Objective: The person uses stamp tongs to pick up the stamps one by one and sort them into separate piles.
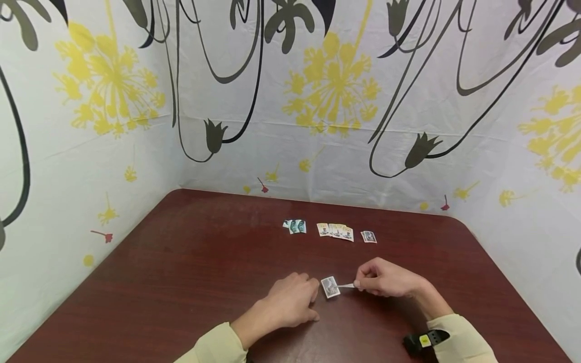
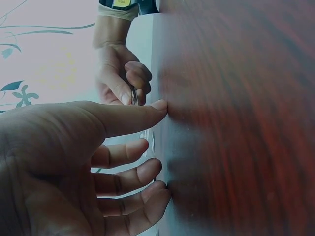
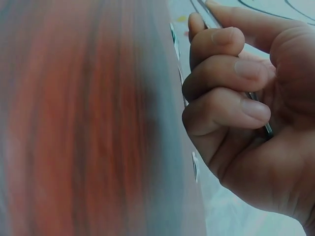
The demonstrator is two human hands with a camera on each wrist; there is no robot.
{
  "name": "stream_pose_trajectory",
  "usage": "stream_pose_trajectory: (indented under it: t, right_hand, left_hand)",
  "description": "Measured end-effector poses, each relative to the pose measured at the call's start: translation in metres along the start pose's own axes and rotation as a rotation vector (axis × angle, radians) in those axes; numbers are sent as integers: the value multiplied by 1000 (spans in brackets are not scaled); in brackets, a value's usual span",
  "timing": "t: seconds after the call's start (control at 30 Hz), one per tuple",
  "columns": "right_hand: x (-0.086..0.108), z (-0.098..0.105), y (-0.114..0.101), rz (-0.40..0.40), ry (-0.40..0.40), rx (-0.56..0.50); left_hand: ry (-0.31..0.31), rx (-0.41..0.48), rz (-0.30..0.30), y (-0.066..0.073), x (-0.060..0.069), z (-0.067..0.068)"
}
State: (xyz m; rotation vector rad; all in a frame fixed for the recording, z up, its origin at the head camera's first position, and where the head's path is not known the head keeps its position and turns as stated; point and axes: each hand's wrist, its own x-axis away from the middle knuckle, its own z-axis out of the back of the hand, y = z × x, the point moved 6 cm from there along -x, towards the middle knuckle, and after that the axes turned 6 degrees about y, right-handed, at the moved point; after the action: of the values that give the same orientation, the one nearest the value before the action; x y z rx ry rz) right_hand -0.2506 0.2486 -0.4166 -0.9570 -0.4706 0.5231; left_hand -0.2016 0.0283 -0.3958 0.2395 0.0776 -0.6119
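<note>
Near the middle of the table (image 1: 181, 282) lies a small stamp-like picture card (image 1: 330, 287) with a white border and a grey image; whether several are stacked there I cannot tell. My right hand (image 1: 388, 279) grips slim metal tweezers (image 1: 347, 286), whose tips meet the card's right edge. In the right wrist view the fingers (image 3: 226, 110) curl round the tweezers (image 3: 268, 129). On the card's left is my left hand (image 1: 290, 302), holding nothing. Its thumb (image 2: 138, 118) and fingertips rest on the tabletop, fingers loosely extended.
Farther back lie three groups of small picture cards: teal ones (image 1: 297, 226) on the left, overlapping yellow-and-white ones (image 1: 336, 231) in the middle, grey ones (image 1: 369, 237) on the right. A patterned white sheet (image 1: 254, 111) hangs behind and beside the table.
</note>
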Motion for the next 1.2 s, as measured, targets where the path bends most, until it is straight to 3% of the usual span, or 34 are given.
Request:
stream_pose_trajectory:
  t: [0.53, 1.2]
  right_hand:
    - [21, 43, 16, -41, 120, 31]
    - [38, 80, 44, -136, 235, 41]
  left_hand:
    - [-14, 1, 2, -1, 0, 1]
    - [-23, -4, -2, 1, 1, 0]
